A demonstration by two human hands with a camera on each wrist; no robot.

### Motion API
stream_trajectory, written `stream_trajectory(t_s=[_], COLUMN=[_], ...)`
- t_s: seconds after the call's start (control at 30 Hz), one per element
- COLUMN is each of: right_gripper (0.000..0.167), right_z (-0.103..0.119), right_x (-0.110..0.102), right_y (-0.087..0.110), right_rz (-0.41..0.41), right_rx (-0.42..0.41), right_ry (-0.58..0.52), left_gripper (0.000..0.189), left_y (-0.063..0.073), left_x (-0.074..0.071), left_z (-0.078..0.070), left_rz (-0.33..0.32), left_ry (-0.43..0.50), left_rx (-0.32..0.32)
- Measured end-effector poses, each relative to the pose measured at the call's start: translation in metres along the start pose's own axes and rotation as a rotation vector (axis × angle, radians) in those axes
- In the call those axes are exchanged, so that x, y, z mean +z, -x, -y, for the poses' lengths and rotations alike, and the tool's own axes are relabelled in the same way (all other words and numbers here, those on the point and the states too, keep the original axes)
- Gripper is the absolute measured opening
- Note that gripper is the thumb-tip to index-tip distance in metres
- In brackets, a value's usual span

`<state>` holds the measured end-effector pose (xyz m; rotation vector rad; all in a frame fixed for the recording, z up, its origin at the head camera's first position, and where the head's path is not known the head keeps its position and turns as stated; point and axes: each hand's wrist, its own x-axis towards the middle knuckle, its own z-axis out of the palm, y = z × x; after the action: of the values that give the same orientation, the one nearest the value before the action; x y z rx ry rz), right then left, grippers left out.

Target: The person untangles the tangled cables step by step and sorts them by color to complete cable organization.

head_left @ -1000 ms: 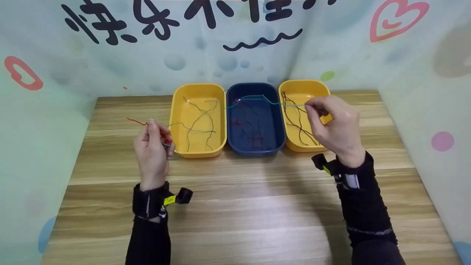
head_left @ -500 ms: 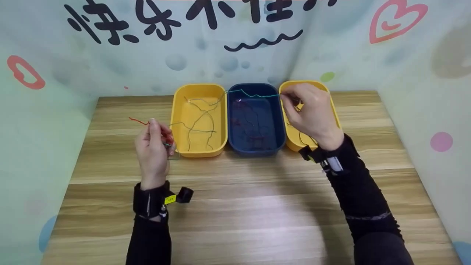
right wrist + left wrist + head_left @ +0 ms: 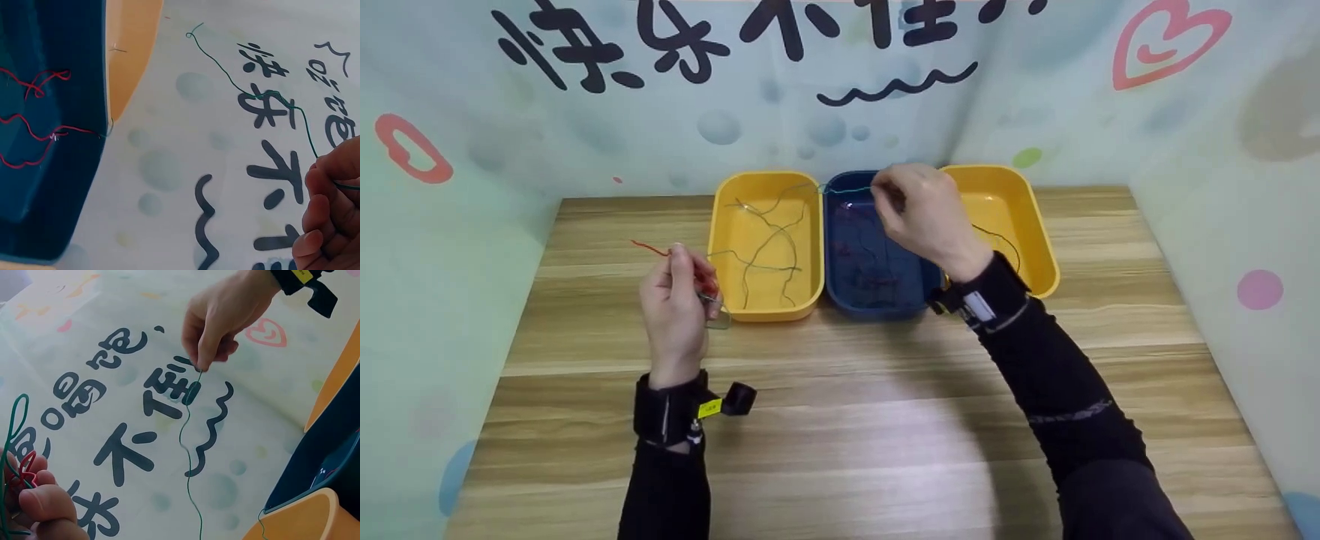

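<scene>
My right hand [image 3: 926, 214] is over the blue bin [image 3: 877, 311], pinching a thin green wire [image 3: 847, 190] between thumb and forefinger. Its far stretch runs left to the left yellow bin [image 3: 765, 315]. In the right wrist view that green wire [image 3: 228, 73] has a small curl near its free end. My left hand [image 3: 675, 307], left of the bins, grips a red wire [image 3: 649, 247] whose end sticks out past the thumb. Beside the red loops [image 3: 23, 473] in the left wrist view, a green wire loop [image 3: 19, 410] rises from the same hand.
Several greenish wires [image 3: 769, 266] lie in the left yellow bin. Red wires [image 3: 22, 121] lie in the blue bin. The right yellow bin [image 3: 1046, 262] contains dark wire [image 3: 997, 236], partly hidden by my right arm. A printed backdrop [image 3: 660, 142] stands behind the bins.
My right hand has moved left from the right yellow bin to above the blue one, carrying the green wire, whose end now reaches over the left bin. The left hand has barely shifted.
</scene>
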<state>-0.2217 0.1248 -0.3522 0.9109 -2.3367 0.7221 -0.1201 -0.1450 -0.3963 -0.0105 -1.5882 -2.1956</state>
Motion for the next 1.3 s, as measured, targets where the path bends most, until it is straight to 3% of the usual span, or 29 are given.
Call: stream_trajectory(t_s=[0.23, 0.6, 1.0, 1.3], right_gripper=[0.016, 0.016, 0.014, 0.012], right_z=[0.008, 0.024, 0.038, 0.048], right_x=[0.025, 0.056, 0.086, 0.109], right_y=[-0.008, -0.012, -0.012, -0.010], right_rz=[0.078, 0.137, 0.367, 0.587], right_rx=[0.071, 0.097, 0.099, 0.137], right_ry=[0.039, 0.132, 0.193, 0.190], left_gripper=[0.039, 0.037, 0.037, 0.037], left_y=[0.001, 0.001, 0.001, 0.001], left_x=[0.002, 0.003, 0.002, 0.002], left_z=[0.000, 0.001, 0.002, 0.003], left_rz=[0.012, 0.024, 0.032, 0.028], left_ry=[-0.028, -0.019, -0.021, -0.023], left_rx=[-0.018, -0.016, -0.025, -0.021])
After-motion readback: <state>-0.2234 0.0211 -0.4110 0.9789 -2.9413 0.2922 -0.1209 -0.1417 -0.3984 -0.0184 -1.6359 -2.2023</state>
